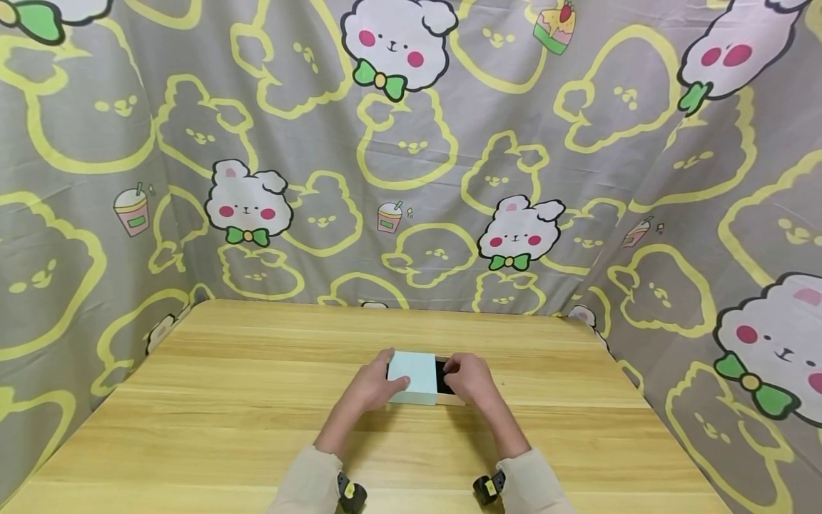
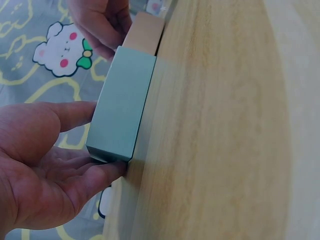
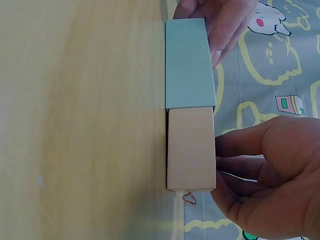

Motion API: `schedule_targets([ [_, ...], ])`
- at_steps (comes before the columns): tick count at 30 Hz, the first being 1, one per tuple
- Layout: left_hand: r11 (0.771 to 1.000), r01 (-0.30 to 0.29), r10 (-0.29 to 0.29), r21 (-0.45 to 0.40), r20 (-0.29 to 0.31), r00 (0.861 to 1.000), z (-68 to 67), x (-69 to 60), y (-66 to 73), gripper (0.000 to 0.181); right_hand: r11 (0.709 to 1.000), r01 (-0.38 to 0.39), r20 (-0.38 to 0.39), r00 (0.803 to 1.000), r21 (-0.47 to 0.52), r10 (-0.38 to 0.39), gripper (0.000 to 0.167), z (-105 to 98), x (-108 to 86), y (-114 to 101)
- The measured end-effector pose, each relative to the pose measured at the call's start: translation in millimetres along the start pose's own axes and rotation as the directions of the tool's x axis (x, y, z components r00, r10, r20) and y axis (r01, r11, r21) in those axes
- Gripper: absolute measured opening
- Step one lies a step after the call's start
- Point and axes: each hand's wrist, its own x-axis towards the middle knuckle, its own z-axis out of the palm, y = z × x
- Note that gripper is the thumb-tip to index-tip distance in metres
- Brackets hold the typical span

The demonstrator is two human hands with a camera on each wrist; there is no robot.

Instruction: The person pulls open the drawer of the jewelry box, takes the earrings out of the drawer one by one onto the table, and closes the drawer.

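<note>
A box with a mint-green sleeve lies on the wooden table, its peach drawer partly out on the right side. The drawer's black inside shows in the head view. My left hand grips the sleeve at its left end, thumb on top and fingers at the far and left sides. My right hand is over the drawer, fingers bent down into it. Its fingertips are hidden behind the drawer wall, so whether they hold anything cannot be seen.
The wooden table extends around the box on all sides. Behind it and at both sides hangs a grey curtain with cartoon figures. A small ribbon loop sticks out from the drawer's outer end.
</note>
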Motion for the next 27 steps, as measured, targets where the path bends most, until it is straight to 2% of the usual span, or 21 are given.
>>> schedule_targets([
  [11,1.0,0.001,-0.001,-0.004,0.0,1.0,-0.2,0.1,-0.1,0.073,1.0,0.011,-0.027,1.0,0.004,-0.011,0.009,2.1,0.6,0.2],
  [27,1.0,-0.005,0.005,-0.003,0.005,1.0,-0.8,-0.3,-0.3,0.074,1.0,0.01,-0.034,0.999,0.011,-0.01,0.012,3.9,1.1,0.9],
])
